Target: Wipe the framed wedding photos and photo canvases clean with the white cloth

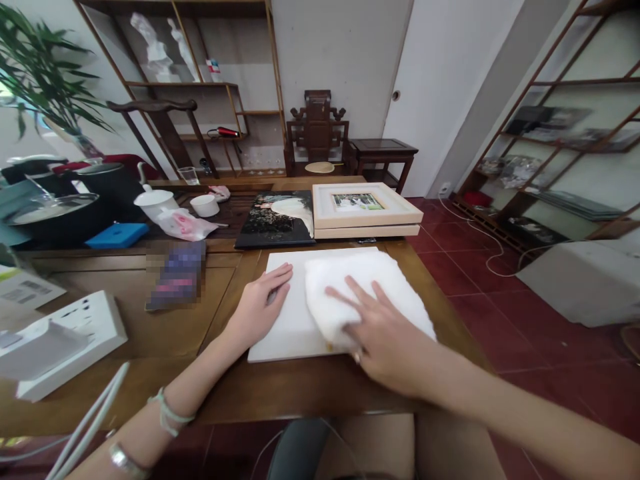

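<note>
A flat white board (285, 330) lies on the wooden table before me. My left hand (260, 303) rests on its left side, fingers stretched out and holding nothing. Over the board's right part, and past its right edge, spreads a thick white fluffy cloth (325, 287). My right hand (383, 333) presses on top of this cloth with its fingers spread apart; its fingertips are slightly blurred. The cloth hides the board's right side. I cannot tell whether the right thumb grips the cloth's edge.
Behind the board lie a dark photo panel (275, 223) and stacked pale wooden frames (367, 217). To the left are a white power strip (100, 327), a blue box (117, 235), a white teapot (155, 200) and a cup (204, 205). The table's edge (300, 403) runs close to me.
</note>
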`<act>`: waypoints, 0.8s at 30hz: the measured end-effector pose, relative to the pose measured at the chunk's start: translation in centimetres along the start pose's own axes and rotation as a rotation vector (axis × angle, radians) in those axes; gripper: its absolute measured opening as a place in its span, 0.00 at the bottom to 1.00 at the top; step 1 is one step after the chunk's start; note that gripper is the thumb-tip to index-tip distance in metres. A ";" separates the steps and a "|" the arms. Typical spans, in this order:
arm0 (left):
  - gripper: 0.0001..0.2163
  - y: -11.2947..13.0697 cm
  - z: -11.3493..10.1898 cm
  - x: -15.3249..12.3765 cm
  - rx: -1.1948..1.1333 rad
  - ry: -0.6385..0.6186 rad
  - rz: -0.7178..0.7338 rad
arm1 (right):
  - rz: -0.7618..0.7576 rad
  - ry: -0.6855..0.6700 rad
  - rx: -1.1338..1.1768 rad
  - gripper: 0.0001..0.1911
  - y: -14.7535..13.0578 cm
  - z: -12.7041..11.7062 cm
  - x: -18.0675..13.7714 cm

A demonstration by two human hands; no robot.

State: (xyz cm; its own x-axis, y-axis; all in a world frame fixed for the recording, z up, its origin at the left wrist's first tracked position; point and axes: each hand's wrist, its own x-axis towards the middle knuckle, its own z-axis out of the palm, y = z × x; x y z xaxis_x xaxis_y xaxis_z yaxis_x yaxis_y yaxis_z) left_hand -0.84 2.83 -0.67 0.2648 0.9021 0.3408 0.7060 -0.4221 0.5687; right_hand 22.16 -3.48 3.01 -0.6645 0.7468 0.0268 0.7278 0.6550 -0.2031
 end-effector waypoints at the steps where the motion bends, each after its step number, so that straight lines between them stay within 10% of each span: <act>1: 0.18 0.0 0.0 0.0 0.002 0.001 0.001 | -0.033 -0.023 0.025 0.12 -0.9 0.2 -1.1; 6: 0.18 -0.3 0.0 0.0 0.010 0.007 0.009 | -0.134 -0.052 0.097 0.14 -1.8 -0.3 -2.7; 15: 0.18 -0.2 -0.2 0.0 -0.005 -0.008 -0.003 | -0.048 0.108 0.023 0.16 5.8 -1.6 5.6; 24: 0.17 -0.1 -0.1 0.0 0.000 -0.007 -0.023 | -0.146 -0.085 0.038 0.11 -2.2 -0.2 -0.2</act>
State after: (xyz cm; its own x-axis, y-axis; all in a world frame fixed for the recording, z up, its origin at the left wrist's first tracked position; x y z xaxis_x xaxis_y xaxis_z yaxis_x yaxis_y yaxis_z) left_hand -1.02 2.85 -0.68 0.2534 0.9121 0.3222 0.7117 -0.4014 0.5765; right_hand 20.73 -5.05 3.60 -0.7761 0.6302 -0.0242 0.6164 0.7500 -0.2399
